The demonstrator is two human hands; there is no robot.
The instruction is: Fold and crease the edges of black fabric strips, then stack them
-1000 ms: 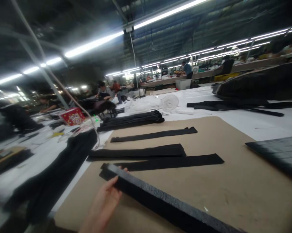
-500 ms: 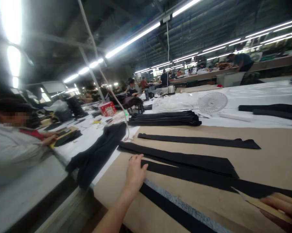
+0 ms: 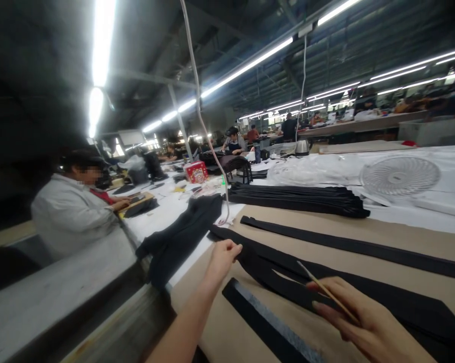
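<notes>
My left hand (image 3: 222,258) pinches the near end of a long black fabric strip (image 3: 263,272), lifted slightly off the brown board. My right hand (image 3: 350,312) is closed around a slim tool (image 3: 331,294) with a pale wooden handle and a narrow greyish tip; its exact kind is unclear. The right fingertips are at the same strip, and whether they grip it cannot be made out. Behind it lies a pile of black strips (image 3: 412,297). Closer to me, another black strip (image 3: 246,312) carries a speckled grey band (image 3: 278,320) along one edge.
Another black strip (image 3: 340,243) crosses the brown board (image 3: 367,222). Beyond are a thick stack of black strips (image 3: 299,199) and a white fan (image 3: 401,176). Black cloth (image 3: 185,232) hangs over the table's left edge, near a seated co-worker (image 3: 76,212). A cord (image 3: 200,111) dangles over the table.
My view has turned left. My left hand now pinches and raises the strip's end, where it had rested on it. My right hand has come inward along the strip with the tool.
</notes>
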